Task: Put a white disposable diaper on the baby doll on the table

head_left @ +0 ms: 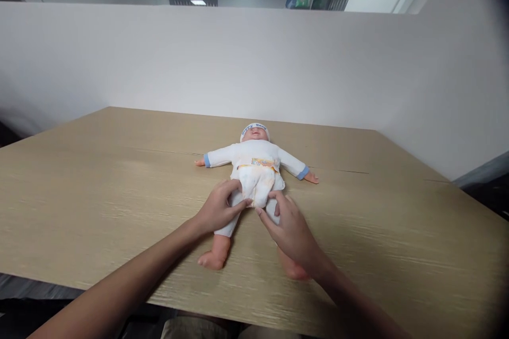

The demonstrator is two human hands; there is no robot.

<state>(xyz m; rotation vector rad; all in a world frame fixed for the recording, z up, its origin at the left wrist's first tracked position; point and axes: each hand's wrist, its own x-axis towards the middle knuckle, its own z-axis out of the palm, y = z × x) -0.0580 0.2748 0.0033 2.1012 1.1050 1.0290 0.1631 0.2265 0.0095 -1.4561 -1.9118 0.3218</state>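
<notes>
Hands, left point(218, 207) and right point(292, 233), pinching doll's diaper point(256, 183) mid-table point(99, 196), bare wood all round, edges well apart.

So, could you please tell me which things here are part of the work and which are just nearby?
In hand:
- doll, lying face up
- diaper on the doll
- left hand and right hand, both at the diaper's lower edge

Just there:
- wooden table
- white partition

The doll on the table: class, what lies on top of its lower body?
A white diaper covers the doll at the hips. The left hand and right hand rest on its thighs, hiding most of the right-side leg.
</notes>
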